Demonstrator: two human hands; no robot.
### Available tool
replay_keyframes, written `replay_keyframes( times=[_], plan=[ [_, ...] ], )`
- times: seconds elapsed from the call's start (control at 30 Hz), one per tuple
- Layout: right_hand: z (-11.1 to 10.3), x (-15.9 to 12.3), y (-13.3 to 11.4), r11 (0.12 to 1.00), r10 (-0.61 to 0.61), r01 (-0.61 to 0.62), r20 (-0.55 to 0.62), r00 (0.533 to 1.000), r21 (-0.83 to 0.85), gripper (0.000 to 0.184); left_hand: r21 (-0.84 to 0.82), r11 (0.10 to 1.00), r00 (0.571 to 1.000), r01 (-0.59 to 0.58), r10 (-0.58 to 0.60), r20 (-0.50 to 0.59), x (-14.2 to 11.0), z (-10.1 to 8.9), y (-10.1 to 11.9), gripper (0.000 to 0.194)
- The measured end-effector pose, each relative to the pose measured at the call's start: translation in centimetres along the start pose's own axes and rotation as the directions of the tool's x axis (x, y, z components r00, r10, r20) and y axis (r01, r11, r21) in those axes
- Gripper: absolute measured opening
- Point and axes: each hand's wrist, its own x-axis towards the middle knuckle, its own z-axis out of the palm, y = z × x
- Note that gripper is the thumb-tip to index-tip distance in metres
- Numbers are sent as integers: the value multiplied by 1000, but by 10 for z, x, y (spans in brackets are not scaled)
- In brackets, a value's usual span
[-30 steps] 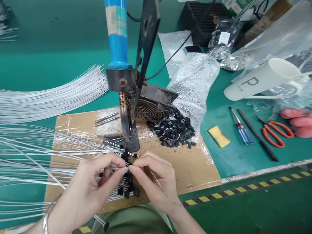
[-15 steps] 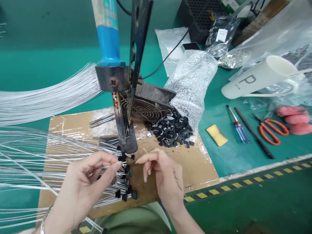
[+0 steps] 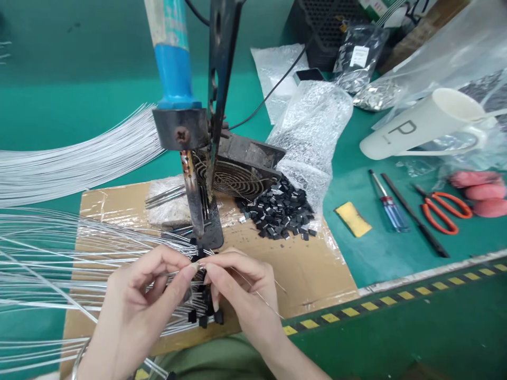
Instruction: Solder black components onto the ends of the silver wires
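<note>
My left hand (image 3: 138, 301) is closed in a pinch. What lies between its thumb and forefinger is too small to name, and a small greyish piece shows below the thumb. Its fingertips meet those of my right hand (image 3: 241, 293), also pinched. Two thin wires (image 3: 259, 296) run out from my right hand's grip toward the lower right. Under and behind both hands lie white cables (image 3: 119, 253) with black connectors (image 3: 208, 306) on their ends. Just above the hands, a blue-handled soldering iron (image 3: 194, 206) points tip down in its holder.
A heap of small black housings (image 3: 283, 208) lies on the cardboard (image 3: 317, 274) beside a small fan (image 3: 237, 177). Loose white wires (image 3: 79, 169) are bundled at left. To the right are a yellow sponge (image 3: 353, 219), a screwdriver (image 3: 390, 206), orange-handled pliers (image 3: 439, 211) and a white mug (image 3: 420, 129).
My right hand has moved left and closed, its fingertips now meeting my left hand's. Thin wires now show trailing from it. My left hand has stayed almost in place.
</note>
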Motion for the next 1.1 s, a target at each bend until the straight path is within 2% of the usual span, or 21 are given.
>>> replay_keyframes(
  times=[0.13, 0.47, 0.83, 1.1],
  plan=[
    [1, 1, 3, 998, 22, -21, -22, 1000, 57, 10, -17, 1000, 999, -22, 21, -25, 0, 4, 0, 22],
    [1, 0, 7, 990, 56, -52, -30, 998, 132, 9, 10, 999, 999, -41, 41, 4, -2, 2, 2, 23],
    [-9, 5, 0, 944, 236, -242, 51, 970, 227, 13, 60, 998, 997, -19, 15, 69, -5, 0, -4, 26],
    [-8, 5, 1, 941, 247, -253, 56, 967, 224, 16, 52, 998, 999, -37, 35, 36, -3, 1, -2, 26]
  ],
)
